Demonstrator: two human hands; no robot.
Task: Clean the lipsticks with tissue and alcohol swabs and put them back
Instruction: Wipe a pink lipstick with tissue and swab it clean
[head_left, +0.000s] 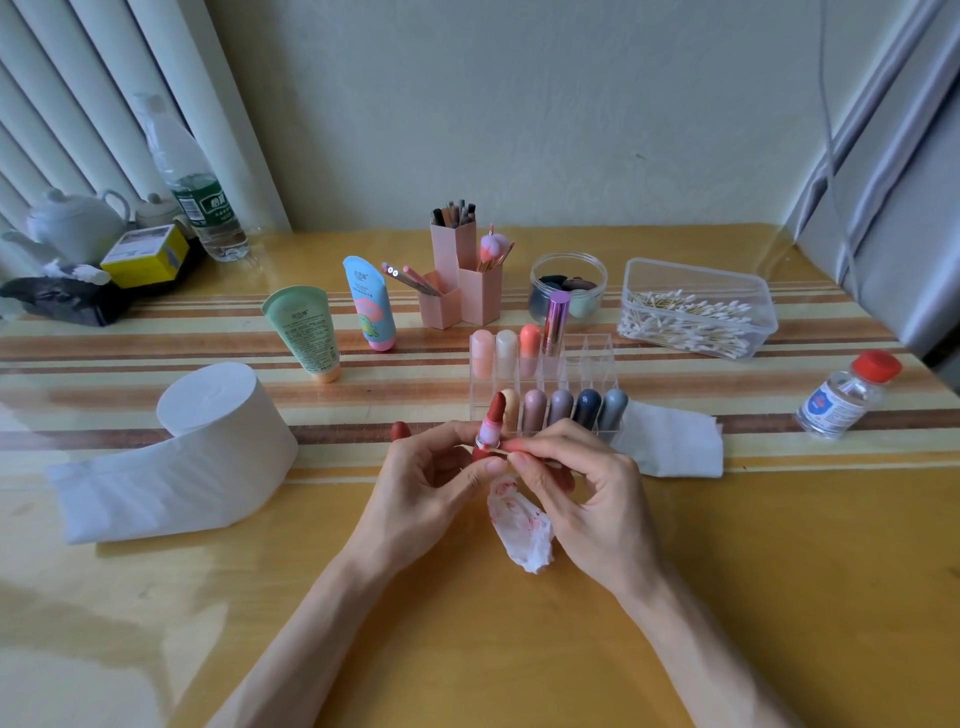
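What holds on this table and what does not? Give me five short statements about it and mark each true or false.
1. The left hand holds an uncapped red lipstick. True.
2. The alcohol bottle stands open. False: its red cap is on.
3. The tissue roll lies to the left of the hands. True.
4. The swab box is empty. False: it holds many cotton swabs.
5. The crumpled tissue under the hands is spotless. False: it has red smears.
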